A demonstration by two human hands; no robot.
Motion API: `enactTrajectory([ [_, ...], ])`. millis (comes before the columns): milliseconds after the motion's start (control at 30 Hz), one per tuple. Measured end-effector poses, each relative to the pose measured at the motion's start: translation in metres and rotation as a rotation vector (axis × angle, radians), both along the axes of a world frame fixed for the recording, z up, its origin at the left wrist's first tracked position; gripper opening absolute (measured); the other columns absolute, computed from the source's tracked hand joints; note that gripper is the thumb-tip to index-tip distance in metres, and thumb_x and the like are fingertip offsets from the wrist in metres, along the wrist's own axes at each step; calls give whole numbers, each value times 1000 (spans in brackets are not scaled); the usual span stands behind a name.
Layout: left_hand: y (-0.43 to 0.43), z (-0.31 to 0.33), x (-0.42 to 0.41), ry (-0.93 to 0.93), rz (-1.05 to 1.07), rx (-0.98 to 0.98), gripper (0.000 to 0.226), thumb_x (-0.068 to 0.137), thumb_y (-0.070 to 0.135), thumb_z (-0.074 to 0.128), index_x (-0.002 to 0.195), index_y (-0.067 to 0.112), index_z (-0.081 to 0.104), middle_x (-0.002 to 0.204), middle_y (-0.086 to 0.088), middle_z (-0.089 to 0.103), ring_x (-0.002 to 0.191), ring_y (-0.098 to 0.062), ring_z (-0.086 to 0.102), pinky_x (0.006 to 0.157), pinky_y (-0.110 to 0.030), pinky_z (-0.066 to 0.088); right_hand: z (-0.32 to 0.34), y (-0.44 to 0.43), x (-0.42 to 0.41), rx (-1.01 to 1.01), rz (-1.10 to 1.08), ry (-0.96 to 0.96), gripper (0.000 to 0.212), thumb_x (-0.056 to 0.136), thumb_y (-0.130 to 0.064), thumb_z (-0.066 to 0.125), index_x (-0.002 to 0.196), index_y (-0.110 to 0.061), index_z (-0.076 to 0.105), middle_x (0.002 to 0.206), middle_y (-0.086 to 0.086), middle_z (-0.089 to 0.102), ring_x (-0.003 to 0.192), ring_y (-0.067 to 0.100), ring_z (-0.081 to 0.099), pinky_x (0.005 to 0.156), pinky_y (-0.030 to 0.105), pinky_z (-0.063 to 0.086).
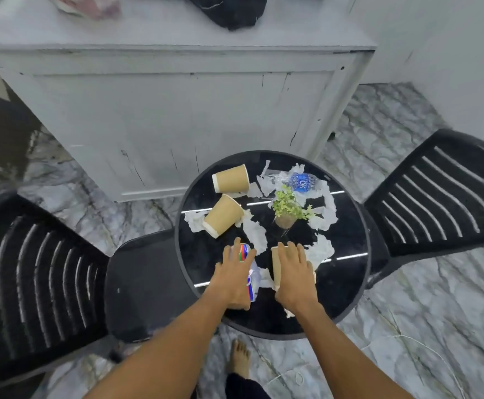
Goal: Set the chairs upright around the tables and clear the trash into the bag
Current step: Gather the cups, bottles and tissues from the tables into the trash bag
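Observation:
A round black table (pixel 347 283) carries trash. My left hand (pixel 235 277) lies over a red, white and blue can (pixel 246 251) on its side, fingers spread along it. My right hand (pixel 294 275) covers a tipped brown paper cup (pixel 276 267), fingers straight on top. Two more brown paper cups (pixel 230 178) (pixel 225 216) lie on their sides at the far left of the table. A crushed clear bottle with a blue label (pixel 301 181) lies at the far side. Torn white paper scraps (pixel 256 234) are scattered about. Black slatted chairs stand upright at the left (pixel 39 272) and right (pixel 442 191).
A small green potted plant (pixel 288 210) stands on the table among the scraps. A white cabinet (pixel 171 110) stands right behind the table, with dark cloth on top. The floor is grey marble, and my bare foot (pixel 240 358) is below the table edge.

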State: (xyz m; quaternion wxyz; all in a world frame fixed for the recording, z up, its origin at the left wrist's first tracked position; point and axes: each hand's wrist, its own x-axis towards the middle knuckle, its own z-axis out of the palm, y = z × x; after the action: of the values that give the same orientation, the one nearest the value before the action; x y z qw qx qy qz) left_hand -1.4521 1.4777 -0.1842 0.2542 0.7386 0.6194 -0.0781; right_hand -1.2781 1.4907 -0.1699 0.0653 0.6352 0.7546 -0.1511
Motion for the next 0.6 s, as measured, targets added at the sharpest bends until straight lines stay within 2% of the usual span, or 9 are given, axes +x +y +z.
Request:
enactTrajectory([
  [133, 3, -6, 2, 8, 1, 25, 133, 54, 51, 86, 154, 29, 0, 161, -11, -10, 144, -36, 7, 109, -58, 33, -2, 5, 10, 5, 77, 48, 107, 63, -22, 83, 145, -17, 14, 150, 8, 20, 145, 34, 14, 116, 43, 30],
  [200, 3, -4, 1, 6, 7, 72, 130, 55, 54, 83, 154, 29, 2, 160, -11, -3, 143, -36, 12, 110, -56, 33, 2, 9, 12, 60, 120, 45, 103, 57, -28, 82, 140, -17, 22, 138, 6, 31, 133, 31, 32, 107, 39, 39],
  [267, 0, 1, -5, -11, 40, 100, 131, 55, 56, 80, 154, 28, -1, 160, -9, -3, 144, -36, 9, 112, -56, 30, 10, 10, 9, 116, 165, 49, 96, 52, -32, 79, 134, -17, 31, 124, 2, 37, 116, 25, 41, 97, 33, 43],
  [400, -8, 25, -47, -70, 175, 186, 134, 54, 59, 77, 155, 26, -4, 162, -8, -1, 144, -34, 11, 113, -53, 30, 42, 16, -32, 158, 262, 146, 95, 55, -39, 78, 137, -18, 33, 124, 3, 41, 115, 25, 41, 95, 35, 44],
  [500, -25, 55, -106, -115, 306, 279, 132, 52, 63, 74, 155, 28, 0, 161, -6, 3, 142, -31, 15, 113, -48, 31, 75, 12, -90, 182, 332, 278, 77, 64, -40, 73, 130, -22, 38, 123, 2, 44, 114, 26, 44, 90, 38, 46],
  [600, -57, 88, -178, -142, 440, 380, 131, 51, 67, 75, 156, 27, 7, 159, -7, 10, 144, -32, 16, 116, -48, 28, 113, -1, -161, 193, 441, 442, 72, 65, -30, 80, 127, -10, 48, 123, 11, 51, 114, 32, 45, 92, 42, 42],
])
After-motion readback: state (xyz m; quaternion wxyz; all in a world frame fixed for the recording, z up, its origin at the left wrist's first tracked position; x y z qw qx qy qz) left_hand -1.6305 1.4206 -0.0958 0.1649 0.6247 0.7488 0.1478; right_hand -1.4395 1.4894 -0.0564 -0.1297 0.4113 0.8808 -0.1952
